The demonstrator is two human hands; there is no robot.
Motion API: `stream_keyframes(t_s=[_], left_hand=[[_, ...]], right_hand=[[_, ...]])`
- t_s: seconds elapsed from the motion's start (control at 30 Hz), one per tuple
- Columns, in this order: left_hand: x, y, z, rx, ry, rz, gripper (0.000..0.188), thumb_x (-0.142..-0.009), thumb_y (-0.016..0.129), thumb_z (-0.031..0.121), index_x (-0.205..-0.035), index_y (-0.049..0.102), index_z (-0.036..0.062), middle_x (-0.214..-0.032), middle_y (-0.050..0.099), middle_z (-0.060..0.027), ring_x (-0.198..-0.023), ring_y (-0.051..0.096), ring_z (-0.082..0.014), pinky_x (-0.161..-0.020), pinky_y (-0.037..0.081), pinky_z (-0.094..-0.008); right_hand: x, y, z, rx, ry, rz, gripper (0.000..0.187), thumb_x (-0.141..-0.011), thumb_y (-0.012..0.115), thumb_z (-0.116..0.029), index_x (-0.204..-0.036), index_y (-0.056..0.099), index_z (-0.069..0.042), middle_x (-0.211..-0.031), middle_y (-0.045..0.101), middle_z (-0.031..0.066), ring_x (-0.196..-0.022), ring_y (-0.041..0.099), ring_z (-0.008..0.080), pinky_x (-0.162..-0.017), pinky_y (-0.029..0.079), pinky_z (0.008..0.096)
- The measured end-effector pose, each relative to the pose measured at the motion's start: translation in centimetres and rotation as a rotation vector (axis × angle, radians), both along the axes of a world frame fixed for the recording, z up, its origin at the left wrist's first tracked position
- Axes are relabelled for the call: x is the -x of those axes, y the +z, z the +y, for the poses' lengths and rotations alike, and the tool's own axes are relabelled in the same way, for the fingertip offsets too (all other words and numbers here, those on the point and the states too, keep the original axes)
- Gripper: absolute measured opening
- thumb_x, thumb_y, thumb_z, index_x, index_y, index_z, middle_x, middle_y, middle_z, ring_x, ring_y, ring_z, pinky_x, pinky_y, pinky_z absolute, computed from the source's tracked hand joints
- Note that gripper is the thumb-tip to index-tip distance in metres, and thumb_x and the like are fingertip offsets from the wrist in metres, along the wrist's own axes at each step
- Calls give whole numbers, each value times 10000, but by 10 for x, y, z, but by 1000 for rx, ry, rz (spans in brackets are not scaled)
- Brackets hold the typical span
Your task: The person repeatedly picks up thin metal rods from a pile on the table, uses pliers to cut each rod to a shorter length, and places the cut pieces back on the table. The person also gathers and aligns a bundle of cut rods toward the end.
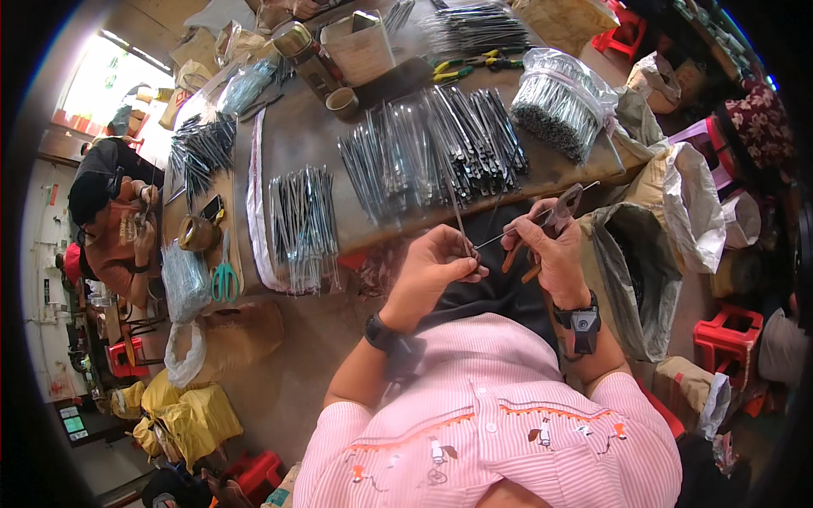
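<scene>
My left hand [436, 269] is closed, thumb and fingers pinching a thin metal strip [456, 201] that stands up toward the table. In my right hand [555, 251] is a pair of pliers [511, 257] with brown-orange handles, its head showing above my fingers. A slender wire [494, 239] runs from the left fingertips across to the right hand, and its end sticks out past the pliers. Whether the wire is joined to the strip is too small to tell. Just beyond my hands, rows of metal strips [474, 140] lie on the table [373, 222].
A separate strip bundle [303, 224] lies left, and a plastic-wrapped wire bundle [559, 106] right. Yellow-black pliers [453, 72], a small cup [342, 102] and teal scissors [224, 279] are on the table. Open sacks [639, 279] stand at my right. Another person [114, 220] sits left.
</scene>
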State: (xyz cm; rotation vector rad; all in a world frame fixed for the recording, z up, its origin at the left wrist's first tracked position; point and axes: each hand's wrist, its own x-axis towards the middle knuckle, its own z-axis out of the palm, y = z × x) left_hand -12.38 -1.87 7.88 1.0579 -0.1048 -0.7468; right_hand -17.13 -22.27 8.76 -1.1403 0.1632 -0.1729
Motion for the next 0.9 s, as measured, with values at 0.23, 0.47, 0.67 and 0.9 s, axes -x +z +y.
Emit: stream_keyframes(t_s=[0.23,0.47,0.67,0.9], left_hand=[[0,0,2,-52,60,-105,190,-800,709,-58,-954,612,-3,-876,679,-81,-796,694,-175,-738,576,-285],[0,-2,7,-102,81,-129,200,-822,708,-38,-995,608,-40,-907,682,-112,-815,692,-187,-725,567,-276],[1,1,9,-55,101,-101,186,-811,708,-53,-982,637,-29,-899,701,-106,-798,698,-175,-733,575,-277],[-1,-6,10,-148,62,-94,193,-831,691,-32,-1011,622,-50,-891,686,-112,-812,694,-186,-724,570,-270]], right_hand=[[5,-6,8,91,-9,-26,115,-893,660,-19,-957,572,18,-821,686,124,-704,676,168,-504,557,284],[0,-7,14,88,32,-23,99,-898,647,-4,-961,571,3,-843,682,128,-734,680,185,-541,571,311],[2,-4,14,145,24,-48,108,-901,644,-6,-970,564,14,-828,676,126,-727,679,184,-505,564,296],[-2,-11,31,86,-26,-4,178,-905,639,-15,-1057,556,28,-831,674,109,-714,671,171,-552,555,287]])
